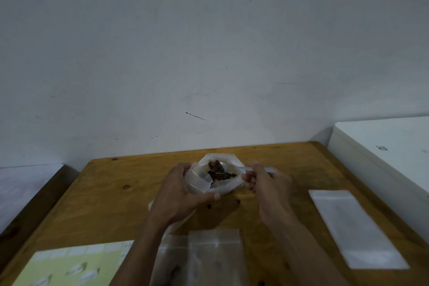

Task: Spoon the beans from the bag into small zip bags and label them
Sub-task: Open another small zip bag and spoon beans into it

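No writing, brand, number or sign can be read anywhere. The yellow-green label sheet (69, 265) at the near left of the tabletop (116, 193) carries white labels, but they are too blurred to show any print. The clear zip bags (213, 255) show none either.

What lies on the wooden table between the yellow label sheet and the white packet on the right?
In the head view, a stack of clear small zip bags lies between the yellow label sheet and the white packet, partly under the forearms.
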Demonstrator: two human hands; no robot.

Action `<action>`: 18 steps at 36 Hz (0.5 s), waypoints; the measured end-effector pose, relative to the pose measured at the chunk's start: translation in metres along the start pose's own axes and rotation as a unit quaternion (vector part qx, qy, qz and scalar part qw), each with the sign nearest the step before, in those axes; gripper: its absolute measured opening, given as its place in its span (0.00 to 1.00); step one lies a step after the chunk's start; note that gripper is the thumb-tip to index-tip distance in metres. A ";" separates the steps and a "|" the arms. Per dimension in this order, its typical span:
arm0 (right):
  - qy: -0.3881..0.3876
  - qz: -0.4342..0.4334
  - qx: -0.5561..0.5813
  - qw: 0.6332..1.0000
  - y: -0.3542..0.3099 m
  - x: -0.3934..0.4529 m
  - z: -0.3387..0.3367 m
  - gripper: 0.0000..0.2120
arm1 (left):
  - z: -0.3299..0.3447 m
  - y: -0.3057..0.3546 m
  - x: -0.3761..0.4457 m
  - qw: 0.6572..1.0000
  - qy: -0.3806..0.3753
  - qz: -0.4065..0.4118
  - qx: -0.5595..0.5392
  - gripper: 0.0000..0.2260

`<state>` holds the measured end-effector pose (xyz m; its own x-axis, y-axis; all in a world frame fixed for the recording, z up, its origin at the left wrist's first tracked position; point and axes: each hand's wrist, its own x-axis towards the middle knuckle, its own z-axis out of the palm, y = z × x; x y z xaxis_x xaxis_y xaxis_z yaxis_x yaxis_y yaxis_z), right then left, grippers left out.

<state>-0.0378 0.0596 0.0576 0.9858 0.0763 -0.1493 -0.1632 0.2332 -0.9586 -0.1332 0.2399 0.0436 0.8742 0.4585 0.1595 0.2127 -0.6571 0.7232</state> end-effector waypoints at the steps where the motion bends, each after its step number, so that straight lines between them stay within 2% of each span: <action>1: -0.010 -0.012 -0.006 1.000 -0.005 -0.003 0.000 0.08 | 0.000 0.001 0.000 1.000 0.001 -0.002 -0.001 0.51; 4: -0.042 -0.061 -0.040 0.996 -0.016 -0.014 0.001 0.09 | 0.000 0.004 0.000 1.000 0.018 0.001 0.003 0.48; 6: -0.076 -0.121 -0.100 0.985 -0.021 -0.024 0.002 0.09 | 0.000 0.006 0.000 0.999 0.033 -0.005 0.002 0.45; 10: -0.148 -0.271 -0.215 0.927 -0.024 -0.038 0.007 0.08 | 0.000 0.007 0.000 0.999 0.043 -0.004 -0.012 0.41; 14: -0.086 -0.329 -0.215 0.916 -0.019 -0.027 0.005 0.07 | -0.003 0.006 -0.001 0.998 0.053 -0.003 -0.022 0.40; 18: -0.056 -0.307 -0.278 0.909 -0.003 -0.009 0.000 0.08 | -0.004 0.004 -0.003 0.998 0.056 0.003 -0.025 0.41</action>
<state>-0.0464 0.0579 0.0623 0.8692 0.2030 0.4508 0.4916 -0.2577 -0.8318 -0.1363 0.2383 0.0484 0.8202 0.5209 0.2363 0.1829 -0.6303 0.7545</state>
